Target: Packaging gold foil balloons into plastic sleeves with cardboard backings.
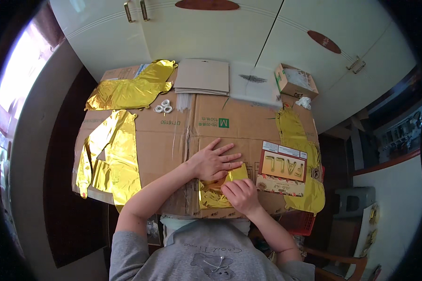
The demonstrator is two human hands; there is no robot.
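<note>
A folded gold foil balloon (211, 199) lies near the front edge of the cardboard. My left hand (214, 160) rests palm down at its far edge, fingers spread. Curled against the right side of the foil is my right hand (240, 194), its fingers closed on the foil; the fingertips are hidden. To the right lies a flat package card (282, 168) with gold balloon letters pictured on it. Flat gold foil balloons are spread around: one at the left (122, 150), one at the far left (136, 89) and one along the right edge (305, 196).
Cardboard (159, 140) covers the table. At the back are a stack of grey-brown cards (201, 77), white tape rolls (164, 107), thin clear straws (184, 101), a clear plastic sheet (255, 89) and a small open box (295, 82). Cream cabinets (211, 33) stand behind.
</note>
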